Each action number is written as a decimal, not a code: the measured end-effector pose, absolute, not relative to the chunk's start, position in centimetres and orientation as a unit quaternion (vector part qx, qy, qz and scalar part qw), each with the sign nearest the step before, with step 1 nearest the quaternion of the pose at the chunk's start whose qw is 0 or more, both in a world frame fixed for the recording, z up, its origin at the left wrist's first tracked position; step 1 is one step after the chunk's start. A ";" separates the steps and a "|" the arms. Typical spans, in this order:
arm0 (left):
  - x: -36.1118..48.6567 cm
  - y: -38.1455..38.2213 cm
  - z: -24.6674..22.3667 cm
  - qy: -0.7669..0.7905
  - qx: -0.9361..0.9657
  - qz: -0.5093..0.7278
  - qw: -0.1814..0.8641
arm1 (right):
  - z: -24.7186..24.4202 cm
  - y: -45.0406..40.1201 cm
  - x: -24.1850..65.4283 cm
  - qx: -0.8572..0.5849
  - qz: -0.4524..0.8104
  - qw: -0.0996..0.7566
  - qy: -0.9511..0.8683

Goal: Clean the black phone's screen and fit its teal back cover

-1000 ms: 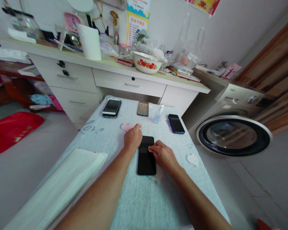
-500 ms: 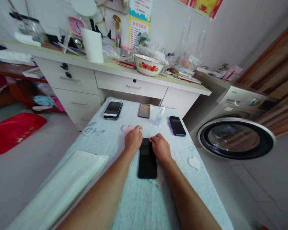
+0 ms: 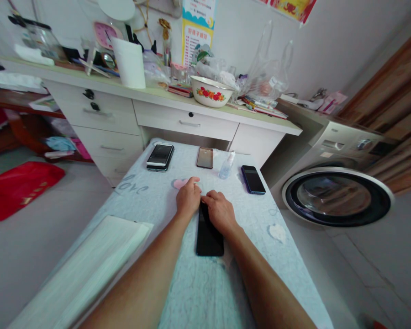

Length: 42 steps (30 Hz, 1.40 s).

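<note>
A black smartphone point(image 3: 209, 237) lies screen up on the cloth-covered table point(image 3: 198, 297), its long side pointing away from me. My left hand point(image 3: 188, 197) is closed at the phone's upper left corner, fingers curled with the thumb side up. Across the phone's top end reaches my right hand point(image 3: 220, 211), its fingers bent and pressed together near that same corner. Anything small between the fingers of either hand is too hidden to make out. The phone's top edge is covered by my right hand.
Further back are stacked phones point(image 3: 160, 156), a phone case point(image 3: 205, 157), a clear spray bottle point(image 3: 227, 166) and another phone point(image 3: 253, 179). A folded pale cloth point(image 3: 89, 269) lies left. Beyond stand a white desk point(image 3: 188, 119) and a washing machine point(image 3: 332, 192).
My right hand has slid left across the phone's top end, from its right corner to the left one. My left hand has barely shifted. The phone stays in place.
</note>
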<state>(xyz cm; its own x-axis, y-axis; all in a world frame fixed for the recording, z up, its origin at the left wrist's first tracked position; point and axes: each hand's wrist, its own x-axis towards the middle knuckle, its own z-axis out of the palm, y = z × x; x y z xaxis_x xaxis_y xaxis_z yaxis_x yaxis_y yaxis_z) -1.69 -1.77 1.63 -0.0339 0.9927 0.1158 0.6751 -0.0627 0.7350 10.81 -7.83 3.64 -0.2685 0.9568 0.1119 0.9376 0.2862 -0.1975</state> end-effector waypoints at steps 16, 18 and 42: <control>-1.9 -1.6 1.5 0.635 0.638 0.354 0.255 | 4.1 -8.1 12.2 -0.669 0.019 0.098 -0.736; -1.8 -1.7 1.6 0.636 0.637 0.352 0.256 | 4.0 -8.0 12.0 -0.666 0.017 0.102 -0.739; -2.0 -1.6 1.1 0.601 0.680 0.337 0.251 | 4.0 -8.0 12.6 -0.668 0.000 0.075 -0.741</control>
